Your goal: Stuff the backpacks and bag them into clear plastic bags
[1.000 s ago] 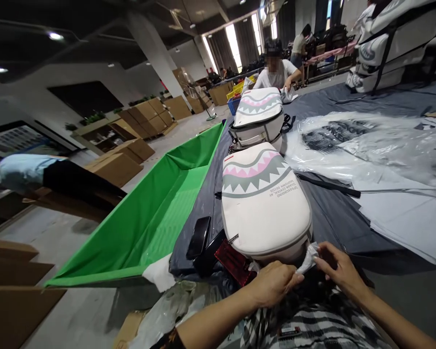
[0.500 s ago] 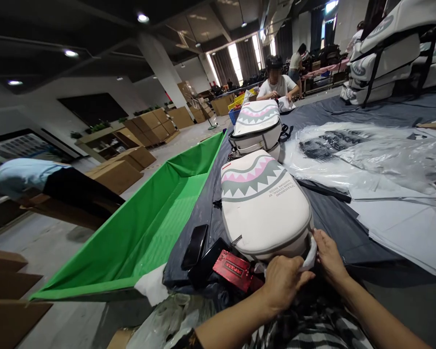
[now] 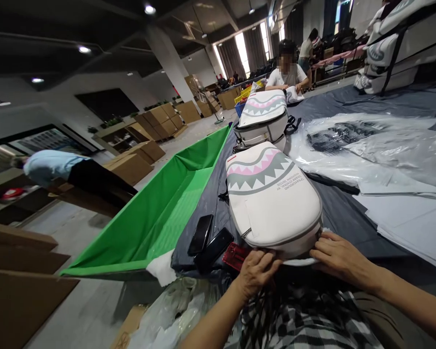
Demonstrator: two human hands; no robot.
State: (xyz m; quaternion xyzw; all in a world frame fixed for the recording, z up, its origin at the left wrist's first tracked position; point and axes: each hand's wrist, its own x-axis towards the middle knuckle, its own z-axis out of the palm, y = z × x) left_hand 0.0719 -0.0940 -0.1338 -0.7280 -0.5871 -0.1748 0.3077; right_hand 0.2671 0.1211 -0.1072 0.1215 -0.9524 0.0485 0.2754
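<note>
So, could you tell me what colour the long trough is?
Bright green trough, clearest in the head view.

The white backpack (image 3: 272, 198), just beyond both grips, carries small grey print beside its shark-mouth design; the lines run upside down to the camera and seem to begin "SPRAYGROUND", the rest too small to read. The red tag (image 3: 234, 253) beside the left grip (image 3: 256, 274) bears lettering that is too blurred to make out.

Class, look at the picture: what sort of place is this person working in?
Probably a packing workshop or warehouse: matching shark-mouth backpacks on a long table, stacked cardboard boxes, plastic bags.
</note>
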